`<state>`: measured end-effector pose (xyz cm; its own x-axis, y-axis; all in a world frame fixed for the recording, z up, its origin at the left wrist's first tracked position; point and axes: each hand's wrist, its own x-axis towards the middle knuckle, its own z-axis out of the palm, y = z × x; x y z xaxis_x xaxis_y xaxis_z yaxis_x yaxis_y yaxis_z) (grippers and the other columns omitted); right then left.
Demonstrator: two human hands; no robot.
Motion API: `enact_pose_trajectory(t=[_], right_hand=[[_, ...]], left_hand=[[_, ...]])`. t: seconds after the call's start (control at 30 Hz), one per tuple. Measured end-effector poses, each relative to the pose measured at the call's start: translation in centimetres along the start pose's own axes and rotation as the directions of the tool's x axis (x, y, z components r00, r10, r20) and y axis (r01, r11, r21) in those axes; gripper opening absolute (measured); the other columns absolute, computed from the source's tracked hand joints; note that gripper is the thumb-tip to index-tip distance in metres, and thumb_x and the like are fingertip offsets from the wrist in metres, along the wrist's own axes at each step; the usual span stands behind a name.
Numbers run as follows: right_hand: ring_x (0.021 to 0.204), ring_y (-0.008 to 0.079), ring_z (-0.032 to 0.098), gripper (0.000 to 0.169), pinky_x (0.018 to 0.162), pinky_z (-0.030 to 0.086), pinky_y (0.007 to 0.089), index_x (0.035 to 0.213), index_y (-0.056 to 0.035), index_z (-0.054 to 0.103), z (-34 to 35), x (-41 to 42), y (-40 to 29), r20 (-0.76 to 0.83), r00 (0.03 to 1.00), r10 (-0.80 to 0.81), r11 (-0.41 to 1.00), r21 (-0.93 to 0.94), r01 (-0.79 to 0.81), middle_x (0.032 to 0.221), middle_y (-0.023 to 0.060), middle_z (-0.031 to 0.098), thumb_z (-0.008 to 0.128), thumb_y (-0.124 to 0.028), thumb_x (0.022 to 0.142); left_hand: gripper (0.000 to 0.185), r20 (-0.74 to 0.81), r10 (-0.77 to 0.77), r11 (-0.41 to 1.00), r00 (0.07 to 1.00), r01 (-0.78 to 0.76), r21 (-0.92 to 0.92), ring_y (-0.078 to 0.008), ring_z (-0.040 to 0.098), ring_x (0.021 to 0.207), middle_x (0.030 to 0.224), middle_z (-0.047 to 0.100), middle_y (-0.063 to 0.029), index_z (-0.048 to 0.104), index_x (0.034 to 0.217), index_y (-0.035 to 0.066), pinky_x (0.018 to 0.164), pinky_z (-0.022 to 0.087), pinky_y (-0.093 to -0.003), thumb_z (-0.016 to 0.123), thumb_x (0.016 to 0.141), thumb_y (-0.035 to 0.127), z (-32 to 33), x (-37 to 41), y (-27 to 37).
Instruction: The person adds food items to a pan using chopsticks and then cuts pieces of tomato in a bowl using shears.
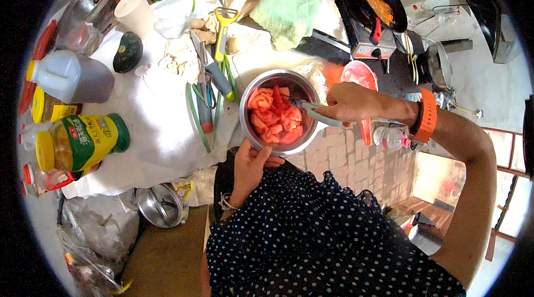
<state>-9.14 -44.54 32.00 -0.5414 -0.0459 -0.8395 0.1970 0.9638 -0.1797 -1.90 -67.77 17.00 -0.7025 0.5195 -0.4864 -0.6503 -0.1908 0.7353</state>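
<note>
Cut tomato pieces (275, 117) fill much of a steel bowl (246, 130) at the counter's edge. My left hand (251, 165) grips the bowl's near rim, thumb on the edge. My right hand (350, 103), with an orange watch band at the wrist, is closed on the grey-green handle of a utensil (323, 114) that reaches over the bowl's right side; its working end is hard to make out. Just beyond my right hand lies a red plastic strainer or scoop (359, 72). Left of the bowl are a yellow peeler (224, 30), a knife (217, 78) and green onion stalks (192, 117).
A black frying pan (379, 1) with orange food stands on a portable stove (373, 42) at the upper right. A green cloth (288, 11) lies beyond the bowl. At the left stand a large plastic jug (73, 76), a yellow-capped oil bottle (83, 140) and a dark green squash (127, 52).
</note>
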Motion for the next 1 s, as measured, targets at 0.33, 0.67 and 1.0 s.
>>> enact_pose_trajectory(t=[0.33,0.67,1.0], right_hand=[[0.046,0.0156,0.052,0.043,0.043,0.04,0.0327,0.062,0.0033,0.058,2.6,-2.3,2.7,-0.22,0.961,-0.171,0.983,0.022,0.18,0.049,0.0095,0.052,0.051,-0.033,0.084],[0.042,0.0055,0.035,0.049,0.038,0.027,0.0223,0.069,-0.0103,0.053,2.9,-0.8,1.1,0.193,0.967,-0.165,0.586,0.808,-0.061,0.056,0.002,0.053,0.037,-0.052,0.087],[0.039,0.0033,0.029,0.027,0.032,0.018,0.0176,0.077,-0.0115,0.054,5.8,0.5,-2.5,0.017,0.996,-0.084,0.163,0.987,-0.003,0.055,-0.001,0.048,0.046,-0.034,0.09]], left_hand=[[0.018,-0.028,0.045,0.999,0.999,-0.045,-0.014,-0.0228,0.065,0.068,0.083,0.061,-0.0166,0.044,0.102,-0.002,0.056,0.054,-0.0263,0.05,0.088,0.007,0.0,-0.2,0.2],[0.023,0.003,0.038,0.999,0.999,-0.038,-0.022,-0.0226,0.065,0.068,0.087,0.061,-0.0157,0.042,0.109,-0.001,0.057,0.054,-0.0255,0.048,0.089,0.008,0.3,-0.4,0.4],[0.023,0.043,0.026,0.997,0.999,-0.03,0.077,-0.0204,0.064,0.065,0.082,0.06,-0.0131,0.042,0.107,-0.002,0.055,0.053,-0.0249,0.048,0.088,0.009,-0.2,0.2,0.7]])
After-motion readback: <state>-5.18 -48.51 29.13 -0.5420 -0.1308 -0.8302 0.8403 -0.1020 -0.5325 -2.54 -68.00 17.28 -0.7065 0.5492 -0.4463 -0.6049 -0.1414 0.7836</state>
